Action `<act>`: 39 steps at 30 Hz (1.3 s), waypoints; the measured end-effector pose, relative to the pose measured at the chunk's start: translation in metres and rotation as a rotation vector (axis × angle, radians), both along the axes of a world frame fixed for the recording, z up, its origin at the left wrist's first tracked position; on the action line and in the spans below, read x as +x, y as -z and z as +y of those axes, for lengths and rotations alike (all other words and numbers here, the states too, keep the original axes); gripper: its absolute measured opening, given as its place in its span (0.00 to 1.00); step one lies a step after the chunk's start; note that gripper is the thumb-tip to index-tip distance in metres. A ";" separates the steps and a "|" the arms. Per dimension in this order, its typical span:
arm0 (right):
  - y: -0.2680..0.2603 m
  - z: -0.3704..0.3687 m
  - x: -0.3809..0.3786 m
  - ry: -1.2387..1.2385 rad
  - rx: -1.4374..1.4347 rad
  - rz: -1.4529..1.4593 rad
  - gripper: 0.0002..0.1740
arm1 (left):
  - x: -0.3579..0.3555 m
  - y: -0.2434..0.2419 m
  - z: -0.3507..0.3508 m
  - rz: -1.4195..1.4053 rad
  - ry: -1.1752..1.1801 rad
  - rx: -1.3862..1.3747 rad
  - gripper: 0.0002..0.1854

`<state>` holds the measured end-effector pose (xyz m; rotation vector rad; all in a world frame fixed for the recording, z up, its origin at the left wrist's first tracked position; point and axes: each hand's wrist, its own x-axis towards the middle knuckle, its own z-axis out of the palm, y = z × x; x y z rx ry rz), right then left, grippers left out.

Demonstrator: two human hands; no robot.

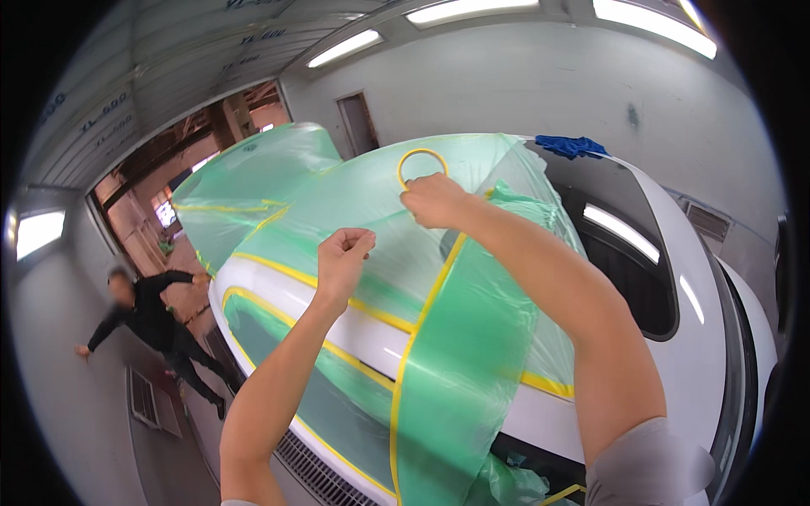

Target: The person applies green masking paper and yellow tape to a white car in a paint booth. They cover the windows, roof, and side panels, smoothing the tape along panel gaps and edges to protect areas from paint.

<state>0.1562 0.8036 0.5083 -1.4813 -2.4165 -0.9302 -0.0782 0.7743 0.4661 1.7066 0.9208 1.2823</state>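
My right hand (pixel 433 201) grips a thin roll of yellow masking tape (pixel 423 150) above the car's roof, with the ring showing beyond the fingers. Left of it and nearer to me, my left hand (pixel 342 259) is held up, its thumb and fingers pressed together; I see nothing between them. Beneath both hands, translucent green masking film (pixel 373 177) covers the white car's roof and front. A denser green film strip (pixel 462 354) hangs across the roof and down the side, its left edge fixed by a yellow tape line (pixel 405 354).
A person in dark clothes (pixel 161 316) stands at the left by the car's front. A blue cloth (pixel 571 146) lies by the uncovered rear window (pixel 614 253). Loose crumpled film (pixel 516 481) hangs low near me. A floor grate (pixel 323 471) runs alongside the car.
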 end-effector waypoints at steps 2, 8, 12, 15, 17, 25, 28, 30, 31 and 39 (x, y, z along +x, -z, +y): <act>-0.006 -0.003 -0.006 0.050 -0.105 0.062 0.11 | -0.013 0.007 -0.005 -0.022 0.037 -0.021 0.11; -0.034 -0.027 0.015 0.177 -0.021 0.399 0.16 | -0.041 0.020 -0.024 -0.038 0.053 0.000 0.13; -0.042 -0.039 0.070 0.490 0.058 0.390 0.18 | -0.058 0.042 -0.056 0.035 0.090 0.079 0.12; -0.036 -0.043 0.117 0.732 -0.027 0.507 0.21 | -0.064 0.059 -0.085 0.101 0.069 0.251 0.10; -0.020 -0.040 0.135 0.844 -0.097 0.593 0.25 | -0.067 0.065 -0.103 0.157 0.048 0.380 0.09; 0.015 0.000 0.144 0.796 -0.144 0.796 0.31 | -0.075 0.088 -0.142 0.156 0.191 0.332 0.08; 0.011 0.014 0.147 0.844 -0.256 0.682 0.25 | -0.090 0.101 -0.142 0.194 0.139 0.313 0.07; 0.008 0.014 0.152 0.840 -0.301 0.942 0.23 | -0.101 0.107 -0.142 0.198 0.113 0.263 0.07; 0.005 0.011 0.155 0.835 -0.295 1.074 0.22 | -0.107 0.110 -0.142 0.204 0.106 0.249 0.07; -0.005 -0.034 0.160 0.496 -0.274 1.483 0.15 | -0.126 0.137 -0.159 0.156 0.085 0.069 0.06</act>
